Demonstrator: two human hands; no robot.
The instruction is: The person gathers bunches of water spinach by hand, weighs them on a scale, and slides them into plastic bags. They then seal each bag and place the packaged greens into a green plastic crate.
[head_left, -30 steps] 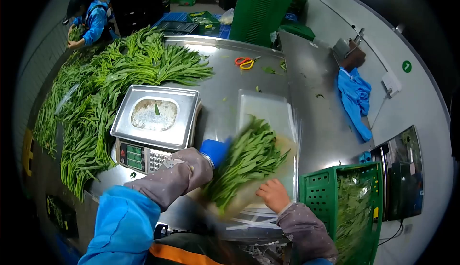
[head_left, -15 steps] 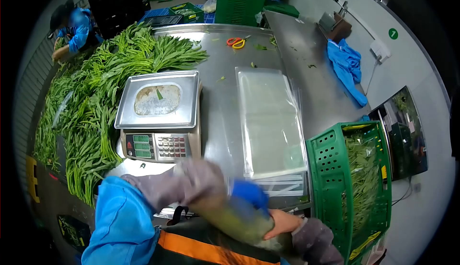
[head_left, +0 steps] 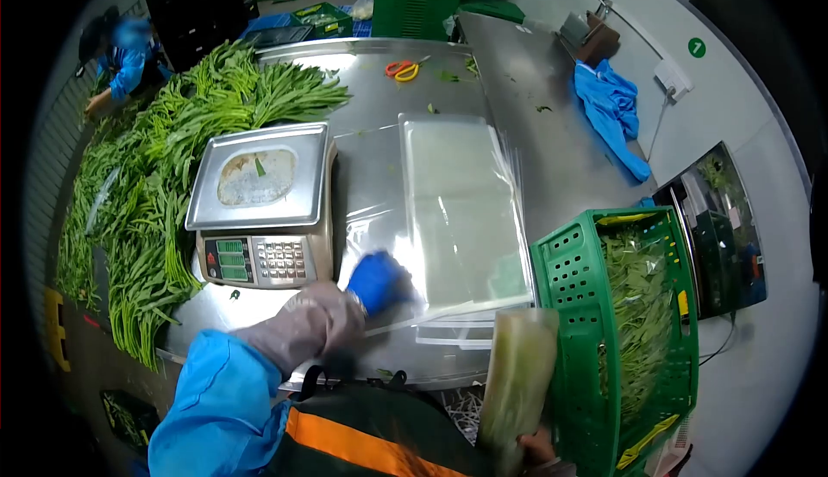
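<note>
My right hand (head_left: 538,448), bare, is closed around the lower end of a clear bag of greens (head_left: 519,365), which stands upright and smeared by motion between my apron and the green crate. My left hand (head_left: 379,284) wears a blue glove and reaches over the steel table, right of the weighing scale (head_left: 263,257). Its fingers are blurred, so I cannot tell what they grip. Just right of the glove lies a stack of clear flat plastic bags (head_left: 466,210), with white strips (head_left: 453,333) at its near edge.
A heap of leafy greens (head_left: 155,192) covers the left side. Orange-handled scissors (head_left: 404,70) lie at the back. The green crate (head_left: 573,304) at right holds bagged greens. A blue garment (head_left: 608,110) rests by the wall. A person (head_left: 125,59) works at far left.
My left hand has left the bag of greens and moved left and up over the table. My right hand has brought the bag down and right, turning it upright beside the crate.
</note>
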